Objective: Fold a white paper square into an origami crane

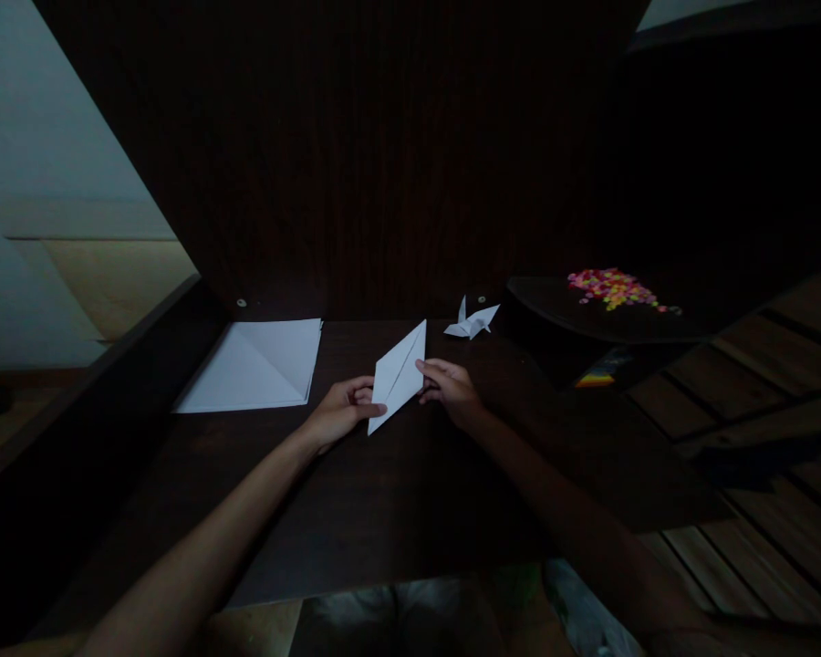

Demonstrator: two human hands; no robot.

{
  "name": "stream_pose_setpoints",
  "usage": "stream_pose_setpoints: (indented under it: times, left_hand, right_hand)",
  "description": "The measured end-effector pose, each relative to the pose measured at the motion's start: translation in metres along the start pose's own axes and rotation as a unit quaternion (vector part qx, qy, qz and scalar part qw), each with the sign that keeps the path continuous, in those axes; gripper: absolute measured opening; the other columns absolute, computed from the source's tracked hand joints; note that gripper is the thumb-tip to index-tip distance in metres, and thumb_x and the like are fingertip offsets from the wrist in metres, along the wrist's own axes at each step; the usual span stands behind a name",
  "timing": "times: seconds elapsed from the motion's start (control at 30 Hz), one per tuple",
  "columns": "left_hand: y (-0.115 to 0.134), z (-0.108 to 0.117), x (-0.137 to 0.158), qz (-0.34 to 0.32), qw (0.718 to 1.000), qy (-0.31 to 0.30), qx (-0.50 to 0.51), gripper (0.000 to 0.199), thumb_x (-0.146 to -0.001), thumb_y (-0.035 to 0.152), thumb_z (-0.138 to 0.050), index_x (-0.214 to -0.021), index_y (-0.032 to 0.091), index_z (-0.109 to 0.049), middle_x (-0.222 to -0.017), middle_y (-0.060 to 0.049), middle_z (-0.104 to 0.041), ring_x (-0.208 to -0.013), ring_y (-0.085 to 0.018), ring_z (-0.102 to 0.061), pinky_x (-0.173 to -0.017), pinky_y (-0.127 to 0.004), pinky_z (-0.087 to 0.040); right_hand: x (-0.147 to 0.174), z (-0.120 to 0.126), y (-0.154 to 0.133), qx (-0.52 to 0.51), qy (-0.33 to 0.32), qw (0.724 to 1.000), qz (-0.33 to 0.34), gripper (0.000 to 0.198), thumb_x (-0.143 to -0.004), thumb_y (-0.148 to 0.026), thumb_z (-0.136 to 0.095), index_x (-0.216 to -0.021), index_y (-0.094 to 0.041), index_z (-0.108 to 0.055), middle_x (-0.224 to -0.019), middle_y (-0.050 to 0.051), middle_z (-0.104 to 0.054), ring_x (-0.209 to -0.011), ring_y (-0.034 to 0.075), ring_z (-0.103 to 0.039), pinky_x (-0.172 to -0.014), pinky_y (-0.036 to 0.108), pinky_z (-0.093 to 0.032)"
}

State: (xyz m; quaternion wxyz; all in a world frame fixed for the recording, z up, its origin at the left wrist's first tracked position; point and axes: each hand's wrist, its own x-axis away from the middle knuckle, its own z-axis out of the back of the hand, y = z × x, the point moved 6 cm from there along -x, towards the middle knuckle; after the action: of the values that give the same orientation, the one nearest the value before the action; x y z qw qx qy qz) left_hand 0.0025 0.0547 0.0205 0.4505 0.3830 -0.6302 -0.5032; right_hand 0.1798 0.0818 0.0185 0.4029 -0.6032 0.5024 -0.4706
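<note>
Between my two hands is a white folded paper (400, 370), a long diamond shape with a slit or crease down its middle. My left hand (348, 411) grips its lower left edge, thumb on top and fingers beneath. At the right corner my right hand (450, 388) pinches it, thumb on the upper face and fingers curled underneath. The paper is tilted, its top point leaning away to the right. Beyond my right hand, a finished-looking white paper crane (473, 322) rests on the dark table near the back panel.
To the left lies a stack of white paper sheets (256, 370) with diagonal creases on top. A curved dark shelf (540, 297) at the right bears a pile of small colourful pieces (614, 288). The dark table (356, 520) has a tall back panel (356, 164) and a raised left side.
</note>
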Motion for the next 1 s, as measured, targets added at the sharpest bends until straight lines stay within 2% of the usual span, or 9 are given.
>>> stream_pose_setpoints:
  times: [0.1, 0.2, 0.3, 0.4, 0.53, 0.73, 0.87, 0.93, 1.0]
  left_hand:
    - [0.002, -0.001, 0.002, 0.019, 0.997, -0.064, -0.034, 0.038, -0.058, 0.016, -0.076, -0.095, 0.015, -0.072, -0.085, -0.004, -0.073, -0.081, -0.019, -0.066, -0.074, -0.027, -0.047]
    - [0.006, 0.002, 0.004, 0.021, 0.995, -0.074, -0.061, 0.033, -0.061, 0.017, -0.072, -0.094, 0.016, -0.074, -0.086, -0.003, -0.072, -0.081, -0.020, -0.065, -0.071, -0.026, -0.048]
    - [0.011, 0.011, 0.003, 0.009, 0.998, -0.041, -0.050, 0.037, -0.061, 0.017, -0.073, -0.098, 0.015, -0.072, -0.086, -0.004, -0.071, -0.076, -0.018, -0.064, -0.066, -0.026, -0.049]
    - [0.014, 0.025, 0.001, -0.001, 0.999, 0.020, -0.029, 0.043, -0.061, 0.021, -0.077, -0.103, 0.014, -0.069, -0.082, -0.004, -0.069, -0.065, -0.015, -0.062, -0.062, -0.026, -0.051]
    - [0.017, 0.046, -0.003, -0.026, 0.993, 0.110, -0.027, 0.035, -0.062, 0.026, -0.079, -0.093, 0.013, -0.069, -0.078, -0.003, -0.068, -0.059, -0.011, -0.059, -0.061, -0.026, -0.051]
    - [0.013, 0.060, -0.009, -0.035, 0.986, 0.148, -0.069, 0.023, -0.068, 0.025, -0.072, -0.087, 0.014, -0.071, -0.069, -0.002, -0.068, -0.055, -0.011, -0.057, -0.060, -0.025, -0.049]
    - [0.014, 0.060, -0.010, -0.040, 0.971, 0.132, -0.195, 0.024, -0.073, 0.030, -0.068, -0.091, 0.014, -0.071, -0.066, -0.002, -0.067, -0.057, -0.014, -0.059, -0.060, -0.028, -0.048]
    - [0.017, 0.056, -0.008, -0.059, 0.949, 0.116, -0.289, 0.024, -0.076, 0.032, -0.065, -0.092, 0.015, -0.072, -0.072, -0.004, -0.069, -0.065, -0.018, -0.062, -0.065, -0.030, -0.049]
    - [0.021, 0.049, -0.005, -0.096, 0.915, 0.099, -0.379, 0.022, -0.079, 0.031, -0.063, -0.092, 0.017, -0.072, -0.083, -0.005, -0.071, -0.076, -0.021, -0.064, -0.073, -0.033, -0.050]
  right_hand:
    - [-0.001, 0.006, -0.007, -0.026, 0.025, 0.999, 0.028, 0.036, -0.056, -0.046, -0.082, -0.070, -0.018, -0.065, -0.062, 0.000, -0.061, -0.053, 0.011, -0.054, -0.039, 0.021, -0.047]
    - [-0.003, 0.012, -0.009, -0.035, 0.042, 0.998, 0.040, 0.036, -0.056, -0.046, -0.082, -0.068, -0.017, -0.063, -0.062, 0.000, -0.060, -0.054, 0.010, -0.053, -0.039, 0.020, -0.045]
    - [-0.005, 0.016, -0.010, -0.031, 0.041, 0.998, 0.036, 0.034, -0.055, -0.042, -0.082, -0.060, -0.016, -0.060, -0.058, 0.000, -0.059, -0.052, 0.009, -0.053, -0.040, 0.019, -0.045]
    - [-0.008, 0.023, -0.010, -0.007, 0.027, 1.000, 0.002, 0.029, -0.057, -0.035, -0.082, -0.062, -0.016, -0.061, -0.056, 0.000, -0.060, -0.049, 0.009, -0.053, -0.040, 0.019, -0.043]
    - [-0.008, 0.028, -0.014, 0.085, -0.046, 0.994, -0.042, 0.024, -0.061, -0.031, -0.080, -0.064, -0.012, -0.065, -0.059, 0.003, -0.066, -0.047, 0.007, -0.054, -0.039, 0.016, -0.040]
    - [-0.003, 0.030, -0.015, 0.180, -0.125, 0.973, -0.074, 0.028, -0.062, -0.035, -0.081, -0.060, -0.011, -0.066, -0.059, 0.007, -0.068, -0.047, 0.009, -0.056, -0.043, 0.020, -0.044]
    - [-0.003, 0.034, -0.015, 0.303, -0.135, 0.940, -0.076, 0.029, -0.066, -0.037, -0.076, -0.055, -0.013, -0.063, -0.052, 0.004, -0.064, -0.043, 0.010, -0.053, -0.042, 0.021, -0.037]
    - [-0.004, 0.036, -0.018, 0.385, -0.136, 0.912, -0.051, 0.028, -0.068, -0.036, -0.072, -0.052, -0.015, -0.062, -0.047, 0.000, -0.059, -0.042, 0.008, -0.048, -0.042, 0.021, -0.033]
    - [-0.004, 0.037, -0.023, 0.476, -0.119, 0.871, -0.011, 0.026, -0.069, -0.034, -0.070, -0.053, -0.016, -0.062, -0.048, -0.001, -0.057, -0.045, 0.009, -0.048, -0.045, 0.022, -0.032]
